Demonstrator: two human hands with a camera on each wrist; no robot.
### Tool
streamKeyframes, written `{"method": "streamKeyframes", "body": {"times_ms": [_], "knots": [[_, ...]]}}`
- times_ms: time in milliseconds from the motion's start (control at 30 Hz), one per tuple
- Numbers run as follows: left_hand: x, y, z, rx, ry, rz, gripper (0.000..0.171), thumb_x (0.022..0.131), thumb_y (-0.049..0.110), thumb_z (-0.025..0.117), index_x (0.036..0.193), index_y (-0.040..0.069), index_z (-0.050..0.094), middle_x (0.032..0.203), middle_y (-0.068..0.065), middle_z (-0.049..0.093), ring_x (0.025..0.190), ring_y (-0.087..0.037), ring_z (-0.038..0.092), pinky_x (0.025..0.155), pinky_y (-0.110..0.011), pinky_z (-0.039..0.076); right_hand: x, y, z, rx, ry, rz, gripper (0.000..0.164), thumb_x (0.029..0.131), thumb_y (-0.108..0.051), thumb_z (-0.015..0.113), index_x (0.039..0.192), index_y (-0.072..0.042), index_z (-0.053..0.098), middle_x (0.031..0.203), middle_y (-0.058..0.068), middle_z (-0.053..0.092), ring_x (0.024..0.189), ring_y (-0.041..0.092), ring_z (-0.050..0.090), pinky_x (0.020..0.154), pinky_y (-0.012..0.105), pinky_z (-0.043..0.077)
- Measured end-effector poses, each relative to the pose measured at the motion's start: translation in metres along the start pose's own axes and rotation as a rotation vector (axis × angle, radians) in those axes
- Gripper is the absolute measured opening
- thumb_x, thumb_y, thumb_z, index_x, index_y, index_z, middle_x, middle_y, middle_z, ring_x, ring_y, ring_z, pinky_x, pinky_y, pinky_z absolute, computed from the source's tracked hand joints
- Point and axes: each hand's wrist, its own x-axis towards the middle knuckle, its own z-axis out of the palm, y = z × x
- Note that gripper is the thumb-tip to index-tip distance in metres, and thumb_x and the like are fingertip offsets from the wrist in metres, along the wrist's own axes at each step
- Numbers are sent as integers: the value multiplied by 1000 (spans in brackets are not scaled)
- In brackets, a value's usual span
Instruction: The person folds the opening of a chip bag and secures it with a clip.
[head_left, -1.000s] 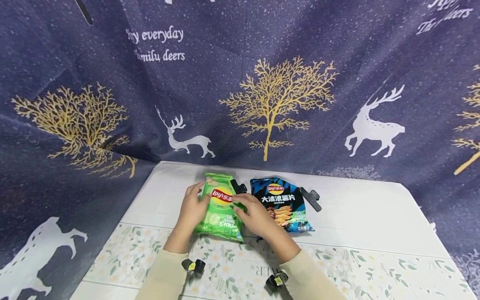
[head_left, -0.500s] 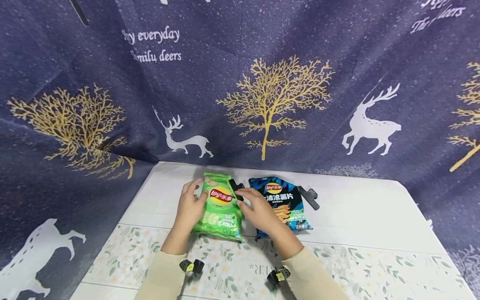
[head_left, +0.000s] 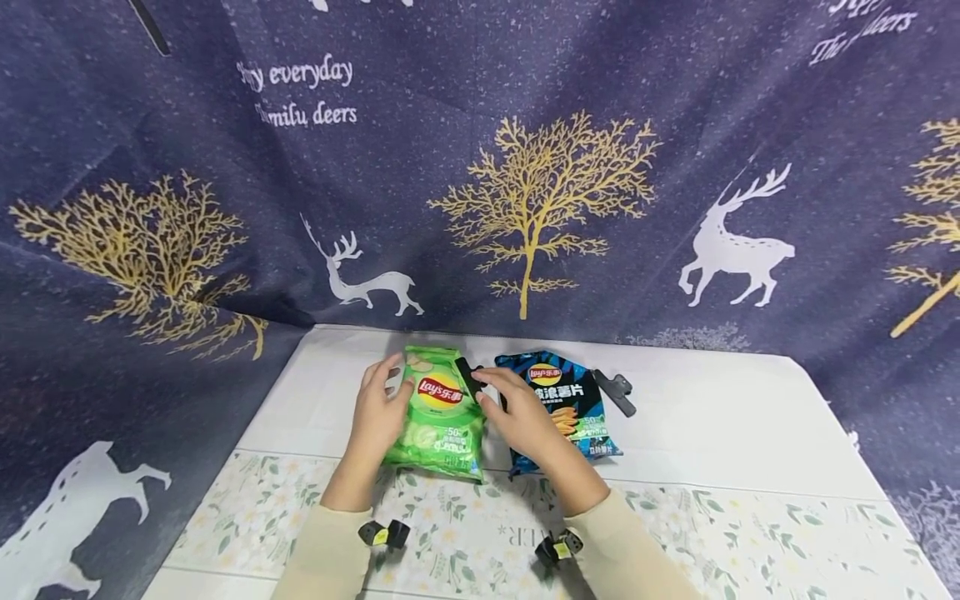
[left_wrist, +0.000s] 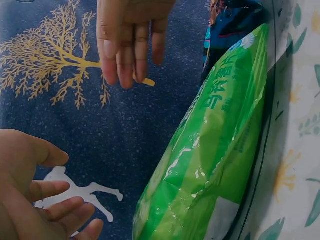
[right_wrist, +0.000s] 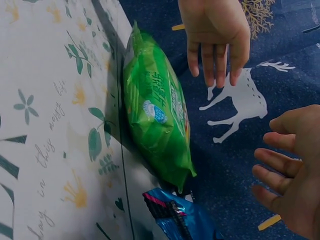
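A green Lay's chip bag (head_left: 435,433) lies on the table, and a black bag clip (head_left: 467,377) sits across its upper right corner. My left hand (head_left: 378,417) hovers at the bag's left side with relaxed fingers; in the left wrist view this hand (left_wrist: 35,195) is spread and holds nothing. On the bag's other side is my right hand (head_left: 521,417), its fingertips near the clip in the head view. The right wrist view shows that hand (right_wrist: 287,170) with loosely extended fingers, apart from the green bag (right_wrist: 155,110). Behind it, a blue-black Lay's bag (head_left: 592,400) is partly covered.
A second black clip (head_left: 617,392) is fixed on the blue-black bag's upper right corner. The white table (head_left: 720,417) carries a floral printed strip (head_left: 750,542) in front. Dark blue fabric with deer and trees (head_left: 420,208) hangs behind and at the left.
My right hand has drawn back slightly from the green bag's face, uncovering more of the clip. The left hand has eased away a little from the bag's left edge. The head view has shifted slightly.
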Motion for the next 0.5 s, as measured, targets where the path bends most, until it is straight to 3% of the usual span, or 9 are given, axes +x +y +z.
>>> {"method": "streamKeyframes", "body": {"times_ms": [233, 500], "knots": [[0, 3, 4, -24, -29, 27, 53, 102, 19, 58, 151, 7, 44, 150, -14, 42, 137, -33, 46, 113, -51, 42, -1, 1, -7, -10, 25, 40, 44, 106, -36, 51, 148, -24, 52, 155, 1, 47, 143, 29, 46, 112, 56, 42], [0, 7, 12, -38, -43, 30, 56, 102, 25, 57, 154, 12, 42, 151, -11, 44, 137, -33, 49, 113, -50, 43, -4, 2, -13, -26, 43, 64, 47, 105, -37, 54, 151, -29, 48, 155, 1, 45, 143, 31, 46, 111, 58, 43]]}}
